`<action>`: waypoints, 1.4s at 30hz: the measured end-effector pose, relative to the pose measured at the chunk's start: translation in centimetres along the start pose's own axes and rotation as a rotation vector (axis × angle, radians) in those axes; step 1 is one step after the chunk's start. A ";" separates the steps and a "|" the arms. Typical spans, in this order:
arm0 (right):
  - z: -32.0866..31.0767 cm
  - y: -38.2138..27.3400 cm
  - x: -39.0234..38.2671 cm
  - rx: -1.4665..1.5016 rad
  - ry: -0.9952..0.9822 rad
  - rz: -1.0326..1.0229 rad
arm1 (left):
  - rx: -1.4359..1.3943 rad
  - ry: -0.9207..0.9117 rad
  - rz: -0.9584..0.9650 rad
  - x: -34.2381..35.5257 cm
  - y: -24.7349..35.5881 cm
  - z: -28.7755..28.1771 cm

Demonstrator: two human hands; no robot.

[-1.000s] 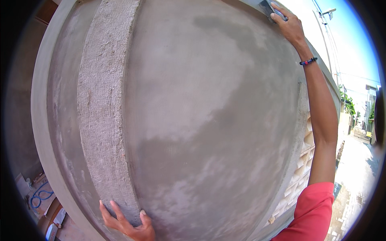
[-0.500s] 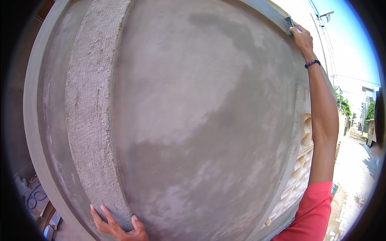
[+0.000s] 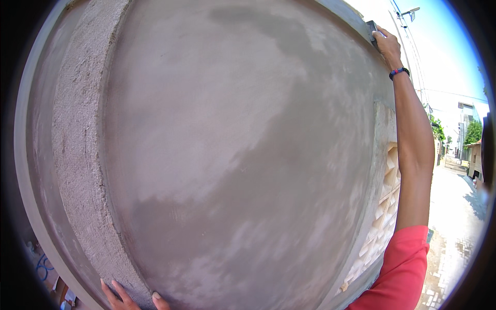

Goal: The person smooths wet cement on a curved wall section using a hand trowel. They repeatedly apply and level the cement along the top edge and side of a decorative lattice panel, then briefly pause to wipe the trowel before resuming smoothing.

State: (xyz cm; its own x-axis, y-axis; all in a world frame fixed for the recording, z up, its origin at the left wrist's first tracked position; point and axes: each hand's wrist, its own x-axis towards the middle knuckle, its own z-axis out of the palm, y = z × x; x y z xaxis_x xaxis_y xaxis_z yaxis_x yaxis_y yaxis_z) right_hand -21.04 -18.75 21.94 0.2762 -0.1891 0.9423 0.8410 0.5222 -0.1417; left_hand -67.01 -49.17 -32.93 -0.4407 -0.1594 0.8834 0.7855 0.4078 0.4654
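At the upper right, my right hand (image 3: 388,47) grips a dark, flat hand float (image 3: 373,33) against the narrow grey band (image 3: 346,18) bordering the top of a smooth plastered wall (image 3: 232,124). The arm, in a red sleeve with a beaded bracelet, stretches up the right side. My left hand (image 3: 123,298), cut off by the bottom edge, rests with fingers spread on a rough, pale vertical strip (image 3: 80,144) left of the smooth panel. A plain rendered edge (image 3: 23,134) curves beyond that strip.
Cream patterned vent blocks (image 3: 384,206) sit at the wall's right beside my arm. A sunlit street (image 3: 452,222) runs off right, with trees (image 3: 473,133), buildings, a pole lamp and overhead wires. At lower left lie a blue hose (image 3: 44,266) and scattered materials.
My right hand and float have moved right and down along the top band, then stayed near there. The view has shifted, so the wall and my left hand sit farther left and the hand lower.
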 end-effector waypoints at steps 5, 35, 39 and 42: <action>1.0 -5.8 -0.3 -0.327 0.142 -0.726 | 0.057 -0.034 -0.050 -0.1 0.9 -0.3; 0.9 7.3 -3.4 0.161 -0.003 -0.454 | 0.236 -0.008 -0.065 -0.7 1.8 -1.3; 0.4 17.6 -0.3 0.083 0.039 -0.219 | 0.069 0.055 -0.053 0.2 1.2 0.7; 1.2 15.0 2.2 0.000 0.009 -0.050 | 0.067 0.067 -0.040 0.1 1.6 1.0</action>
State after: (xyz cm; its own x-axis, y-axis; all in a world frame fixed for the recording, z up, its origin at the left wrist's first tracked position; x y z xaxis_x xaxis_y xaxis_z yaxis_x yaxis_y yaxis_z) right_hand -8.37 -10.32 22.22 0.2379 -0.2226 0.9455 0.8538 0.5120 -0.0943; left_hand -66.27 -47.62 -32.12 -0.4393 -0.2359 0.8668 0.7359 0.4590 0.4979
